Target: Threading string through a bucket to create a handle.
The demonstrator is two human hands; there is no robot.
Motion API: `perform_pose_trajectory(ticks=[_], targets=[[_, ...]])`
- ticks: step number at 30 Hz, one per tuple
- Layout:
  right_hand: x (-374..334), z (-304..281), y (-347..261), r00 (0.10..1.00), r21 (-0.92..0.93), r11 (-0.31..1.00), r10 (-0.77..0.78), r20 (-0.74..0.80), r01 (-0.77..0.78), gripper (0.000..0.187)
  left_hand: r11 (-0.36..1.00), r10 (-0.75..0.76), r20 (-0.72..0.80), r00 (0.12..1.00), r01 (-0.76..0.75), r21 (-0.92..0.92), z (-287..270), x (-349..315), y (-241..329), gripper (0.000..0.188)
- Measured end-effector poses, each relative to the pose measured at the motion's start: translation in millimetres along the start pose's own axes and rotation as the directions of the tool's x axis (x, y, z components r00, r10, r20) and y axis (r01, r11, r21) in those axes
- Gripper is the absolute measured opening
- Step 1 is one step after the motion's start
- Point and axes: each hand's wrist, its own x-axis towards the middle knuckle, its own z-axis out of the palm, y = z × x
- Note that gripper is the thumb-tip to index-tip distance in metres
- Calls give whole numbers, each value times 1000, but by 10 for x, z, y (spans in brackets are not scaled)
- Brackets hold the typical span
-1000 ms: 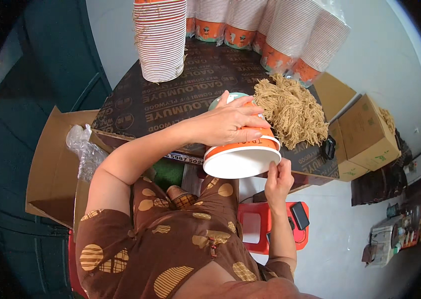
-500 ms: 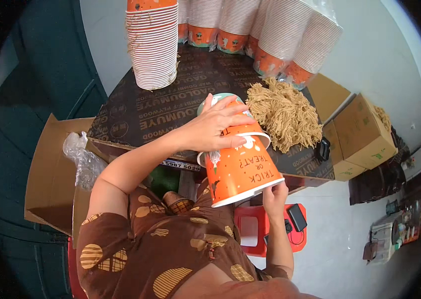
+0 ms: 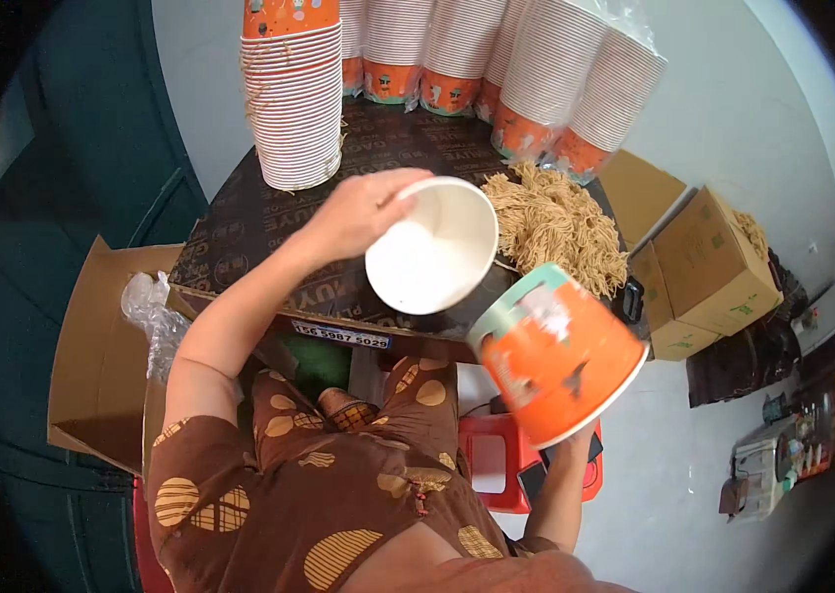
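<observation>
My left hand (image 3: 363,212) is closed on the rim of a paper bucket (image 3: 432,252), whose white inside faces up above the table's near edge. To its right, my right hand (image 3: 579,440) holds an orange paper bucket (image 3: 566,356) with a green base band; it is tilted, mouth down toward the lower right. Most of the right hand's fingers are hidden by that bucket. The two buckets are apart. Beyond them lies a heap of tan crinkled strands (image 3: 566,227). A tall nested stack of paper buckets (image 3: 296,119) stands upside down at the back left.
Several plastic-wrapped bucket stacks (image 3: 546,74) line the back of the dark plywood table (image 3: 240,242). A small black object (image 3: 632,296) sits at its right edge. Cardboard boxes stand at the right (image 3: 719,262) and left (image 3: 106,346). A red stool (image 3: 487,430) is below.
The two buckets, nested before, have been pulled apart. My left hand has moved back and left with one, turning its mouth upward; my right hand has lowered the other to the right.
</observation>
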Motion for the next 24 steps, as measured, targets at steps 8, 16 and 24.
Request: perform_pose_trajectory(ticks=[8, 16, 24], targets=[[111, -168, -141, 975, -71, 993, -111, -191, 99, 17, 867, -456, -311, 834, 495, 54, -281, 229, -570, 35], [110, -66, -121, 994, -46, 997, -70, -84, 66, 20, 745, -661, -239, 711, 585, -320, -143, 775, -764, 37], [35, 14, -84, 997, -49, 999, -11, -73, 8, 21, 705, -641, -271, 718, 412, -577, 173, 1328, -1351, 51]])
